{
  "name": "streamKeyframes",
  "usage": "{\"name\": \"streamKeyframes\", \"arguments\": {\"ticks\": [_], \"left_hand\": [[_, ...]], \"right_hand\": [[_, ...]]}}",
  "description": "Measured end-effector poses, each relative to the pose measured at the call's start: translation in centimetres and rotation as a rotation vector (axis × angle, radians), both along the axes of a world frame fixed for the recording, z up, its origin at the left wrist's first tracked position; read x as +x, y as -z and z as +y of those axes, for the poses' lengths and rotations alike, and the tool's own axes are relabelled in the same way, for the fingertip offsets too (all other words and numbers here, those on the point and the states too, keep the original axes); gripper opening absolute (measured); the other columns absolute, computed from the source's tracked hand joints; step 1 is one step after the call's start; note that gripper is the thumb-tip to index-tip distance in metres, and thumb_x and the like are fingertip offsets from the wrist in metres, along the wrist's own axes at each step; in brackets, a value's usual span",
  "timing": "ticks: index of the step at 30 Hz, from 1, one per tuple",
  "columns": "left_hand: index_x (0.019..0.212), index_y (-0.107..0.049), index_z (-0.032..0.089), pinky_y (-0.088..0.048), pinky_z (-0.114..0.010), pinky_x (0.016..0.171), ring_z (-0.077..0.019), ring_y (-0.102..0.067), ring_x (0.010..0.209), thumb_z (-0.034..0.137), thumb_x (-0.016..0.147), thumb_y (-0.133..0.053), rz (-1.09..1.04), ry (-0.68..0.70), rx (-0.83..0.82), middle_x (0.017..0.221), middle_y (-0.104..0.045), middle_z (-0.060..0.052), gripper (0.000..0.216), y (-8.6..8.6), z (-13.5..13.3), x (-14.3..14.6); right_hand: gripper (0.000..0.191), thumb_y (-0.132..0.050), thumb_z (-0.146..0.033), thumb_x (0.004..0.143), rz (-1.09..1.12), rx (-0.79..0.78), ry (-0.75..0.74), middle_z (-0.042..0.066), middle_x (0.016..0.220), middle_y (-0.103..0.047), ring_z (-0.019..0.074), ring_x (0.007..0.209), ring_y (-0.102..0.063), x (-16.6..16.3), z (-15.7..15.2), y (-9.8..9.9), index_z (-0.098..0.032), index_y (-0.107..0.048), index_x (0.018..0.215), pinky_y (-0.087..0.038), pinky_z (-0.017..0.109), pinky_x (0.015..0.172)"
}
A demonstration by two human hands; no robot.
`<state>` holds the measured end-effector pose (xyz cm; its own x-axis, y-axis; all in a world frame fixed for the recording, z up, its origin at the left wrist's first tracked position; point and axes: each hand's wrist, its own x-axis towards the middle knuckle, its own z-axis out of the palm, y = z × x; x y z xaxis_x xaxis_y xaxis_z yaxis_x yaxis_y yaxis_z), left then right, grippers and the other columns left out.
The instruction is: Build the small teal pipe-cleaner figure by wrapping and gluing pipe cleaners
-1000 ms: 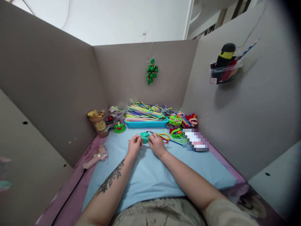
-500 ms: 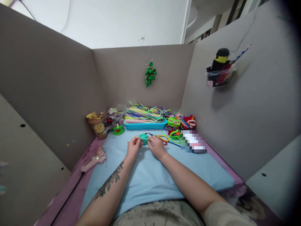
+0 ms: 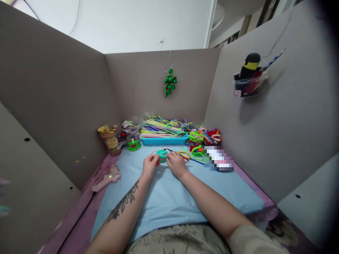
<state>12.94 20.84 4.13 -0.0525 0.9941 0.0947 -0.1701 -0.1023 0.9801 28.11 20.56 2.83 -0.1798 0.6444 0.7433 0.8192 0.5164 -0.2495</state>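
Between my two hands is a small teal, fuzzy piece that looks like coiled pipe cleaner point(image 3: 162, 154). My left hand point(image 3: 150, 164) pinches its left side between thumb and fingers. On the other side, my right hand point(image 3: 177, 163) grips its right edge with bent fingers. The piece is held just above the light blue cloth point(image 3: 169, 197). Just beyond my right hand lie scissors with yellow and red handles point(image 3: 184, 154), partly covered by that hand. A finished-looking green pipe-cleaner piece point(image 3: 134, 145) sits to the far left of my hands.
A blue tray point(image 3: 164, 141) heaped with pipe cleaners point(image 3: 165, 127) stands at the back. On the left are a pink glue gun point(image 3: 107, 180) and a brown pot point(image 3: 112, 143). Colourful pipe-cleaner figures point(image 3: 196, 137) and a phone point(image 3: 219, 158) lie right. Grey panels point(image 3: 161, 98) surround the table.
Both hands stay nearly in place, still holding the teal piece, which looks slightly turned. The camera view has shifted very slightly.
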Motion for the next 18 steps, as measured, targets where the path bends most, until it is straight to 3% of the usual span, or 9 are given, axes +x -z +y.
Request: {"name": "streamKeyframes", "arguments": {"ticks": [6,13,18], "left_hand": [[0.073,-0.063,0.012,-0.043,-0.02,0.05,-0.0099,-0.055,0.051,0.039,0.063,-0.069,0.0,0.011,0.028,0.06,-0.063,-0.002,0.029,-0.08,-0.11,0.05],[0.083,-0.066,0.011,-0.047,-0.021,0.055,-0.0128,-0.06,0.062,0.043,0.064,-0.07,0.0,0.099,0.047,0.073,-0.066,-0.007,0.038,-0.32,-0.31,0.08],[0.08,-0.065,0.011,-0.046,-0.021,0.052,-0.0137,-0.06,0.061,0.049,0.064,-0.068,0.01,0.072,0.028,0.073,-0.067,-0.008,0.042,-0.39,-0.29,-0.01]], "right_hand": [[0.023,-0.054,-0.026,0.083,0.042,-0.055,-0.092,0.006,0.092,-0.06,0.019,0.088,-0.056,0.07,-0.3,-0.26,-0.02,-0.06,0.104,-0.044,0.029,0.076],[0.018,-0.047,-0.025,0.088,0.011,-0.019,-0.032,0.005,0.082,-0.06,0.0179,0.081,-0.056,0.19,-0.25,-0.48,-0.021,-0.065,0.091,-0.043,0.028,0.074],[0.017,-0.048,-0.025,0.087,-0.01,-0.005,-0.022,0.005,0.082,-0.059,0.0181,0.081,-0.055,0.2,-0.19,-0.42,-0.021,-0.065,0.09,-0.042,0.029,0.076]]}}
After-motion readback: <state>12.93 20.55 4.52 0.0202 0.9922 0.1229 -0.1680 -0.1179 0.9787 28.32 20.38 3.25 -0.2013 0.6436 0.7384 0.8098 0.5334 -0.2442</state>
